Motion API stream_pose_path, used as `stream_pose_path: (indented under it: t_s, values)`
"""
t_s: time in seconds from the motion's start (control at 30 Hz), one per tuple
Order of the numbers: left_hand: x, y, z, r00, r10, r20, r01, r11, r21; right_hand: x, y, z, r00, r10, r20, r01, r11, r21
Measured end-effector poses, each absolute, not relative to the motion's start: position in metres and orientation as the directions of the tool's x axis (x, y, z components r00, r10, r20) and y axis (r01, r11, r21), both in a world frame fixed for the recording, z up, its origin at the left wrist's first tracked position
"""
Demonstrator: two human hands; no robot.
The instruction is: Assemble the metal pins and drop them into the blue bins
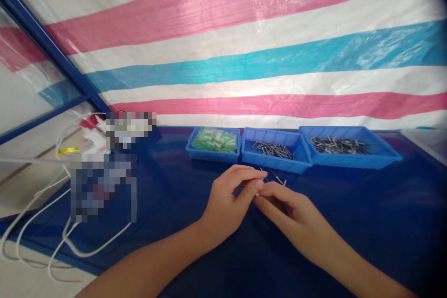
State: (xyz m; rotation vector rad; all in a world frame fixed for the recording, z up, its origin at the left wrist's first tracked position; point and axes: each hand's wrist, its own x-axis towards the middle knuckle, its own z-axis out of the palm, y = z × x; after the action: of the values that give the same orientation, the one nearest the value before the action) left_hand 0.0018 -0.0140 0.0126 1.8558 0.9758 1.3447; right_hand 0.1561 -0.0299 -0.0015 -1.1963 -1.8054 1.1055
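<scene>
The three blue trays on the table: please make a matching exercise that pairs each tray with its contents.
Trays:
1. left tray
2. middle tray
3. right tray

Contents:
A. a wide pile of dark metal pins
B. green and white pieces
C. a small scatter of thin metal pins

Pairs: 1-B, 2-C, 3-A

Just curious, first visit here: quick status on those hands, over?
Left hand and right hand meet fingertip to fingertip, pinching something tiny. Loose metal pins lie just beyond. Three blue bins behind, nothing blocking.
</scene>
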Motion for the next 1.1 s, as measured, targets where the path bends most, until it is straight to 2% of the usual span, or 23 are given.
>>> stream_pose_path:
  t_s: [0.17,0.3,0.5,0.63,0.83,1.1]
  values:
    - [-0.003,-0.009,0.007,0.177,0.884,0.433,0.173,-0.461,0.870,0.164,-0.026,-0.005,-0.223,0.970,0.093,0.320,0.163,-0.933]
    - [-0.001,-0.010,0.002,0.236,0.904,0.357,0.137,-0.394,0.909,0.169,-0.023,-0.004,-0.120,0.985,0.122,0.323,0.155,-0.934]
    - [0.003,-0.015,0.002,0.400,0.907,0.132,0.078,-0.177,0.981,0.172,-0.022,-0.002,-0.126,0.966,0.225,0.369,0.256,-0.893]
    - [0.002,-0.015,0.000,0.395,0.916,0.068,0.041,-0.091,0.995,0.172,-0.023,-0.002,-0.127,0.954,0.273,0.381,0.301,-0.874]
    - [0.002,-0.013,-0.005,0.399,0.916,0.032,0.037,-0.051,0.998,0.171,-0.023,-0.001,-0.104,0.943,0.315,0.365,0.331,-0.870]
    - [0.000,-0.012,-0.001,0.375,0.926,0.046,0.192,-0.126,0.973,0.172,-0.024,0.002,-0.164,0.906,0.390,0.384,0.423,-0.821]
